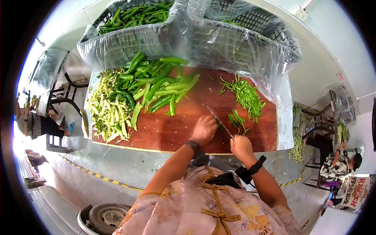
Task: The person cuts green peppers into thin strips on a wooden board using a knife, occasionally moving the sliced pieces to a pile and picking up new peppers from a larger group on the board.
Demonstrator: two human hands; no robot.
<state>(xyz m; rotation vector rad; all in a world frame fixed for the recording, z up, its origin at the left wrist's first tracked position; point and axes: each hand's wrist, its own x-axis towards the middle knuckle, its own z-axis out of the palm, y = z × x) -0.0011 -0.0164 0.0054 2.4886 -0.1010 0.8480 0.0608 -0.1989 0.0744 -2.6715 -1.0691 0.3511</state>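
The knife [219, 122] lies slantwise over the near right part of the wooden cutting board [172, 129], its tip pointing towards the board's middle and its handle wrapped in the right hand [241, 147], whose fingers are closed tight round it at the board's near edge. Just right of the blade, on the board, sits a small bunch of green pepper strips [236, 119]. The left hand [203, 129] rests on the board just left of the blade, knuckles up and fingers curled under into a loose fist; whether it grips anything cannot be told. Farther back on the board's right side lies a larger heap of cut strips [246, 96]. On the board's left half a pile of whole green peppers [156, 86] spreads out, and at its left end lies a pale mound of pepper cores and trimmings [106, 107]. Beyond the board's far edge stand two plastic-lined crates: the left crate [129, 43] is filled with green peppers, the right crate [243, 43] shows only a few scraps. A sheet of clear plastic [285, 117] lies under the board's right end. Well off the board's left and right ends sit two other people [33, 123] [342, 162].
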